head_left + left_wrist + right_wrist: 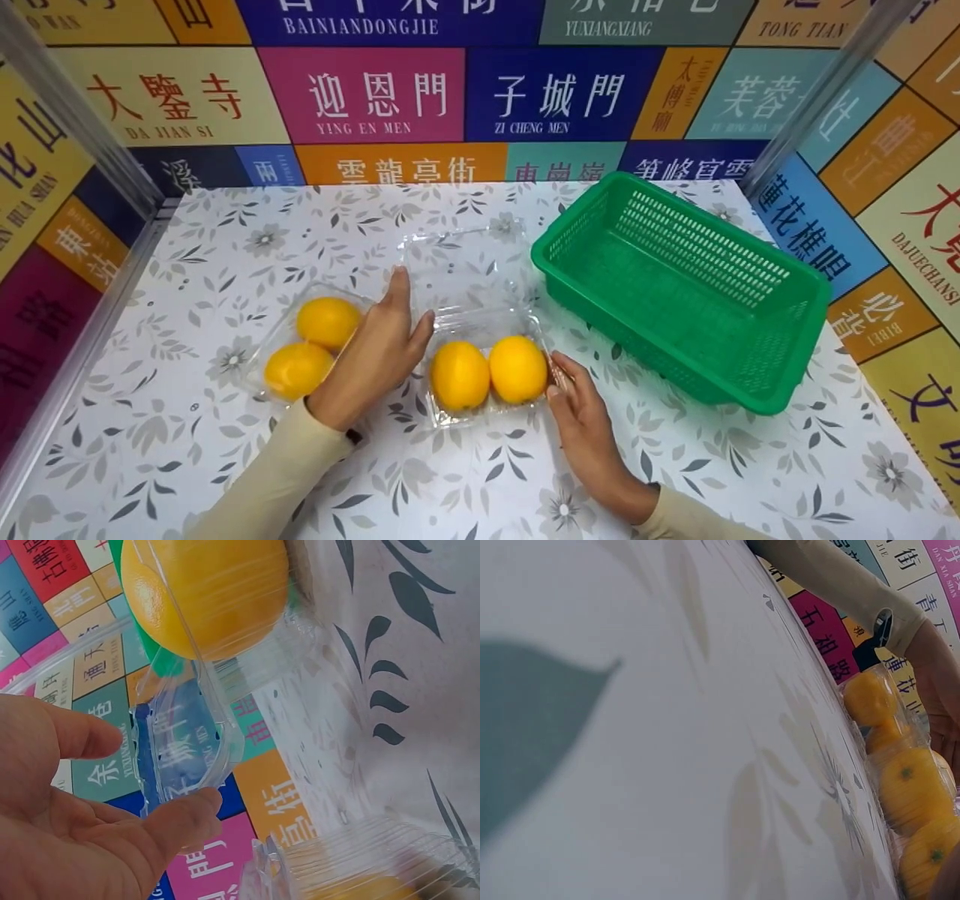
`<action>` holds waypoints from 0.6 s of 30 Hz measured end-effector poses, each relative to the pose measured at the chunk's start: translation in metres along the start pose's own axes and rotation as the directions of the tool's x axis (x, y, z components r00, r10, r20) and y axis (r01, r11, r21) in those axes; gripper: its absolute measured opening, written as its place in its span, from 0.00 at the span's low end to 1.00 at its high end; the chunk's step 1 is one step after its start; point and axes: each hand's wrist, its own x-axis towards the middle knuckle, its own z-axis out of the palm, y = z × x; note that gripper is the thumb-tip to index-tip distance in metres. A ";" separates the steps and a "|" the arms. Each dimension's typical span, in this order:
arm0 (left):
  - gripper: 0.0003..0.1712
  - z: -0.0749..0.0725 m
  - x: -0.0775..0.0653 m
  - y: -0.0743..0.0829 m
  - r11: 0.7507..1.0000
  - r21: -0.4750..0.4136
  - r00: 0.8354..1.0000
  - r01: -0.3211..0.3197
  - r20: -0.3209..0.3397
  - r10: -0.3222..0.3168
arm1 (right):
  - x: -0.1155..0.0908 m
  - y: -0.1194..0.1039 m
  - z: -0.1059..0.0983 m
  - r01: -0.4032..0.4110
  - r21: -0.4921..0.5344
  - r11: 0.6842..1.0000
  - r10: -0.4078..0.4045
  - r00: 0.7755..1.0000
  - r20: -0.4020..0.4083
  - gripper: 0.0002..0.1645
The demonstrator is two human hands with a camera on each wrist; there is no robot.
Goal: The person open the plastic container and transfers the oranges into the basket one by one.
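A clear plastic clamshell box (439, 417) lies before me with two oranges (518, 369) in its base and its transparent lid (465, 259) raised at the back. My left hand (379, 349) is at the lid's left side, index finger extended and thumb apart. In the left wrist view, the left hand (97, 817) has a clear plastic edge (225, 742) by its thumb. My right hand (589, 427) pinches the right edge of the box base between thumb and fingers. The right wrist view shows little of that hand.
On the left stands another clear box (259, 379) with two oranges (328, 322), partly behind my left forearm. A green perforated basket (675, 300) sits at the right. Printed panels (367, 94) wall the back and sides of the floral-covered table (420, 487).
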 end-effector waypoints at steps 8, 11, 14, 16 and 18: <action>0.44 0.003 -0.002 -0.003 0.999 0.049 1.000 -0.020 -0.002 0.020 | 0.001 0.000 0.000 -0.006 -0.007 1.000 0.006 1.000 -0.003 0.32; 0.46 0.006 -0.003 -0.003 0.998 0.056 1.000 -0.011 0.007 0.010 | 0.001 -0.001 0.001 -0.016 -0.013 1.000 0.016 1.000 -0.006 0.32; 0.49 0.008 -0.003 -0.004 0.998 0.057 1.000 0.010 0.024 -0.012 | 0.000 -0.001 0.001 -0.021 -0.019 1.000 0.021 1.000 -0.009 0.32; 0.49 0.010 -0.003 -0.004 0.998 0.054 0.999 0.018 0.025 -0.019 | 0.000 -0.001 0.001 -0.021 -0.021 1.000 0.021 1.000 -0.010 0.32; 0.49 0.012 -0.002 -0.005 0.999 0.042 0.999 0.019 0.029 -0.020 | 0.000 -0.001 0.000 -0.021 -0.022 1.000 0.020 1.000 -0.011 0.32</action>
